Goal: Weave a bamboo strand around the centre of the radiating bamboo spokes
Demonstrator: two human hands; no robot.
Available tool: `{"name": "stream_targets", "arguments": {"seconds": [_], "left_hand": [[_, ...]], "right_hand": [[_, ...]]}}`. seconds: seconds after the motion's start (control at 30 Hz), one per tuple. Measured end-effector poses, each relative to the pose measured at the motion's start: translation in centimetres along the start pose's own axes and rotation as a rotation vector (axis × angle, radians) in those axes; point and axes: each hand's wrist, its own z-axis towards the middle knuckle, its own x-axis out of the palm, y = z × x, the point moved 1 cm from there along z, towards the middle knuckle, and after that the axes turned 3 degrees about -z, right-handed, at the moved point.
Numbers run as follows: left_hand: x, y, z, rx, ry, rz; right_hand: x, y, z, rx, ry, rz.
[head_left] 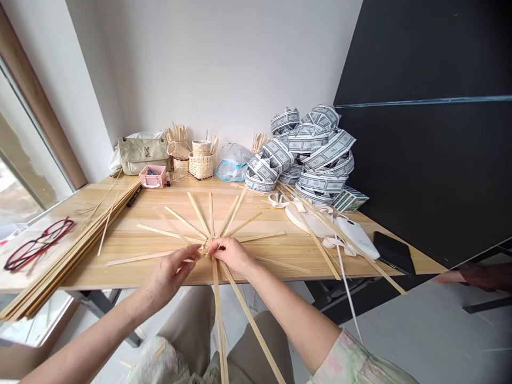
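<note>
Flat bamboo strips [240, 210] lie on the table crossed like spokes, spreading outward from a small woven centre [206, 245]. Several of the strips hang over the table's front edge toward my lap. At the centre, my right hand [232, 254] is closed, its thumb and fingertips pinching a bamboo strip; the exact spot is covered by the fingers. My left hand [180, 268] is just left of the centre, fingers loosely bent and the thumb apart, with nothing visible held. Its fingertips reach the edge of the woven part.
A bundle of long strips [80, 248] and red glasses [39, 242] lie left. Behind are a bag [144, 156], a pink box [152, 177], small baskets [201, 166] and patterned paper bands [312, 141]. A white device [357, 236] and black phone [394, 252] lie right.
</note>
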Motion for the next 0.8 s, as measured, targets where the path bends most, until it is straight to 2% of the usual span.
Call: {"name": "stream_targets", "arguments": {"seconds": [0.13,0.27,0.37,0.47,0.53,0.63,0.7,0.8], "left_hand": [[-0.3,-0.2,1.5,0.181,0.011,0.167],[-0.7,-0.9,2.7,0.313,0.113,0.239],[-0.9,-0.7,3.1,0.333,0.153,0.212],[-0.5,0.0,3.1,0.297,0.178,0.163],[0.0,0.3,3.1,0.287,0.194,0.191],[0.3,0.3,3.0,0.355,0.247,0.269],[0.0,0.1,2.8,0.388,0.252,0.31],[-1.2,-0.3,2.0,0.368,0.225,0.425]], "right_hand": [[0.0,-0.1,0.0,0.031,-0.017,0.0],[0.0,0.3,-0.1,0.039,-0.031,0.036],[0.0,0.6,-0.1,0.017,-0.022,0.036],[0.1,0.7,-0.1,0.006,-0.026,0.005],[0.2,0.6,-0.1,0.009,-0.037,-0.025],[0.3,0.3,-0.1,0.014,-0.037,-0.049],[0.4,0.2,-0.1,0.006,-0.037,-0.062],[0.3,0.3,-0.2,0.005,-0.046,-0.108]]}}
